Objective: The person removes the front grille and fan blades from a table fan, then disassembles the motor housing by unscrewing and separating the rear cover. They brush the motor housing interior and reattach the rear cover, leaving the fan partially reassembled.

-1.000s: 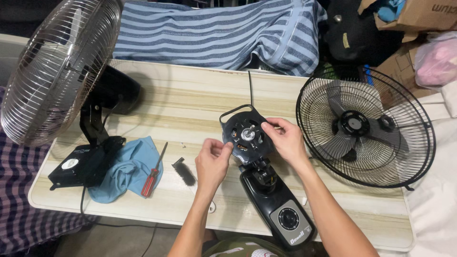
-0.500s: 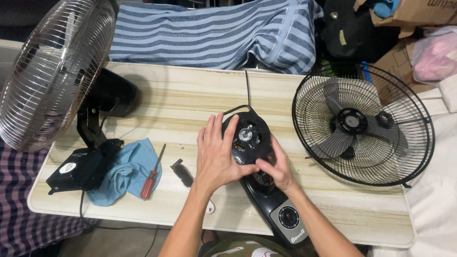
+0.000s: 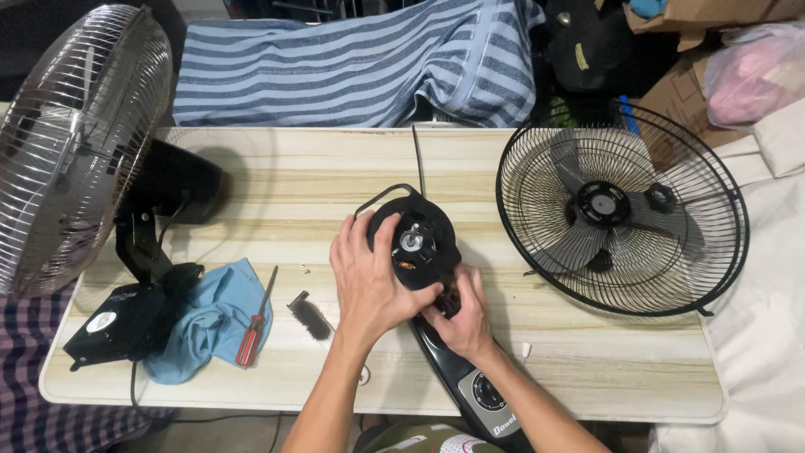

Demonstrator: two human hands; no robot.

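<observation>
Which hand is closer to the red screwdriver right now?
Left. The left hand grips the fan motor, nearer the red screwdriver; the right hand sits farther away beyond it.

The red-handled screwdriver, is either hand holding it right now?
No, the red-handled screwdriver lies on the table beside the blue cloth, while both hands grip the black fan motor housing.

1. A second ago my left hand [image 3: 369,281] pinched at the left rim of the black motor housing [image 3: 415,243]; now it lies spread over the housing's left side, fingers wrapped round it.
2. My right hand [image 3: 459,315] has dropped from the housing's upper right edge to the neck just below it, closing round the joint above the fan base [image 3: 470,382].
3. Both hands now touch each other under the housing; earlier they were apart.
4. My head has shifted, so the counter [image 3: 587,352] sits lower and further left in view.
</observation>
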